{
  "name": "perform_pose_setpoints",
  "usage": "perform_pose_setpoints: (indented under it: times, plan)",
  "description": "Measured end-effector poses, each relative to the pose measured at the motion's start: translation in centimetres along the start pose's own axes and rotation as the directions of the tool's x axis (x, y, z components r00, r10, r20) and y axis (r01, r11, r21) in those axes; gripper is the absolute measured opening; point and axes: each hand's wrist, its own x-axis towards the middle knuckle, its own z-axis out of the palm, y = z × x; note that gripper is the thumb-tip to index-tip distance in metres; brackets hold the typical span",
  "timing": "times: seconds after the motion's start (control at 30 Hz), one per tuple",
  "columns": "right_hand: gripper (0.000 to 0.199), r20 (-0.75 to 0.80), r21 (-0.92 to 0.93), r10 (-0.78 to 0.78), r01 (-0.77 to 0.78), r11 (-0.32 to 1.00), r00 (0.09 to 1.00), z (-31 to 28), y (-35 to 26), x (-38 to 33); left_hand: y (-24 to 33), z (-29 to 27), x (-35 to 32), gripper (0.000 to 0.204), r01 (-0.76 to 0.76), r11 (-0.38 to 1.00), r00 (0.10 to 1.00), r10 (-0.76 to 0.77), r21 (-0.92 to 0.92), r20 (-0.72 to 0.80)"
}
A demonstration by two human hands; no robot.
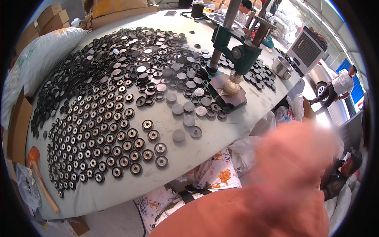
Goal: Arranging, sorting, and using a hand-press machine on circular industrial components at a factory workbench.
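Note:
Close to the camera at the lower right, my right hand (pixel 296 154) is raised and smeared by blur, so its fingers cannot be made out. A salmon-coloured sleeve (pixel 241 213) fills the lower edge below it. My left hand does not show. On the pale table (pixel 185 156), many round black pieces with metal ring centres (pixel 117 172) are laid in rows at the front left. Behind them spreads a large heap of dark round caps (pixel 118 59). Several grey discs (pixel 179 135) lie by the green hand press (pixel 237 53), which has a rounded yellowish piece (pixel 231 88) on its base.
A wooden-handled mallet (pixel 43 179) lies at the table's left edge beside a clear plastic bag (pixel 27 185). A metal pot (pixel 282 68) stands beyond the press. White sacks (pixel 43 51) and cartons (pixel 53 19) border the far left. Other people (pixel 341 85) are at the right and back.

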Motion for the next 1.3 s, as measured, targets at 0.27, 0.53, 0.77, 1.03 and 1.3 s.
perform_pose_setpoints:
  times: [0.27, 0.53, 0.77, 1.03, 1.3]
  plan:
    - [0.043, -0.059, -0.414, 0.483, -0.461, 0.785, 0.874, 8.2, 13.8, -5.8, -14.9, -3.5, -3.2, 0.014, 0.169, 0.817, 0.645, -0.514, 0.551, 0.565]
    - [0.030, 0.030, -0.157, 0.567, -0.557, 0.816, 0.823, 7.4, 13.1, -3.7, -20.3, -3.7, -5.0, 0.016, -0.306, 0.807, 0.336, -0.406, 0.506, 0.850]
    - [0.026, 0.383, 0.163, 0.735, -0.824, 0.543, 0.560, 10.0, 12.0, -0.4, -20.7, -4.8, -4.6, 0.017, -0.236, 0.875, 0.414, -0.303, 0.423, 0.858]
    - [0.025, 0.401, 0.627, 0.752, -0.755, 0.192, 0.523, 11.8, 13.0, 2.4, -21.0, -5.0, -4.8, 0.015, -0.005, 0.913, 0.536, -0.342, 0.408, 0.772]
    - [0.012, 0.005, 0.207, 0.638, -0.625, 0.752, 0.770, 14.0, 12.3, 2.7, -21.0, -5.2, -4.7, 0.010, -0.001, 0.912, 0.490, -0.356, 0.410, 0.795]
